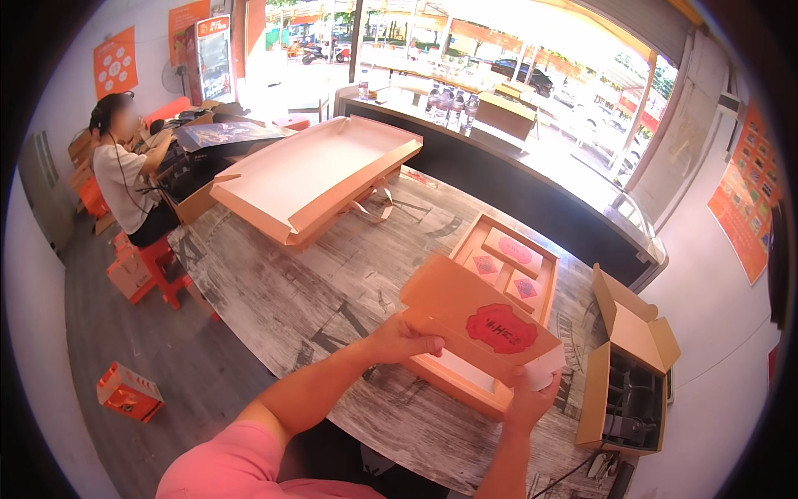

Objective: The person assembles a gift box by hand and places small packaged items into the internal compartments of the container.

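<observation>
Both my hands hold an orange-brown cardboard box (461, 312) with a red seal-shaped emblem, tilted above the table. My left hand (405, 339) grips its left end, thumb on the near side. At its right end, where a white flap shows, is my right hand (535, 393) with the fingers closed on it. Beneath lies an open, shallow orange tray box (460, 390), partly hidden by the held box. In its far part sit a small box with a pink emblem (512, 249) and two smaller boxes with red diamond marks (525, 288).
A large shallow carton lid (312, 181) with ribbon handles lies at the table's far left. An open brown carton (592, 399) with black contents stands at right. Another person (124, 181) sits at far left. A dark-fronted counter (474, 162) runs behind the table.
</observation>
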